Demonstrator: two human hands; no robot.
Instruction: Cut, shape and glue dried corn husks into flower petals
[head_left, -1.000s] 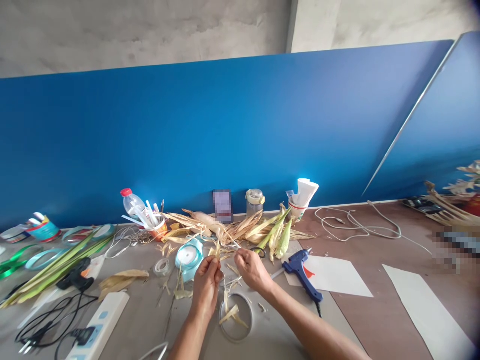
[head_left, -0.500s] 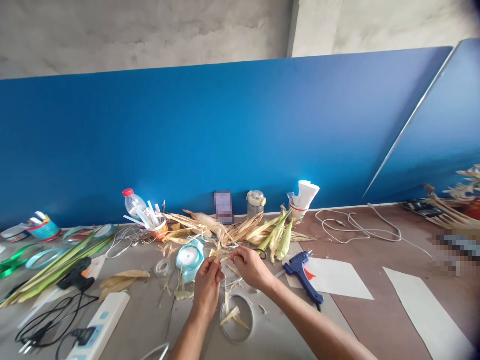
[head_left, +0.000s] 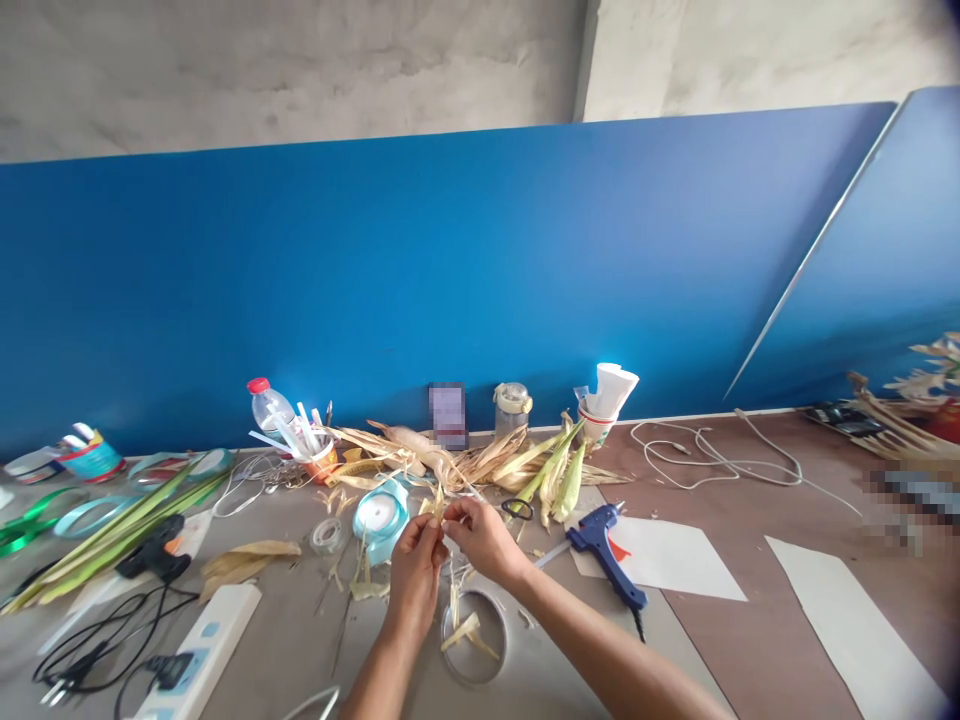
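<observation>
My left hand (head_left: 415, 568) and my right hand (head_left: 478, 538) meet above the grey table (head_left: 300, 650), both pinched on a small piece of dried corn husk (head_left: 437, 503). The fingertips of the two hands touch at the husk. Thin husk strips hang down below my hands. Directly under them lies a round metal lid (head_left: 474, 625) with husk scraps in it. A light blue ribbon spool (head_left: 379, 515) sits just left of my left hand.
A pile of corn husks and green corn ears (head_left: 525, 465) lies behind my hands. A blue glue gun (head_left: 602, 546) rests on white paper (head_left: 667, 560) at right. A black glue gun (head_left: 150, 548), a power strip (head_left: 202, 645), green leaves (head_left: 112, 530), a water bottle (head_left: 268, 408) and a cup (head_left: 600, 415) stand about.
My right hand has moved left toward my left hand, and both now pinch the husk piece close together. The view has tilted slightly downward.
</observation>
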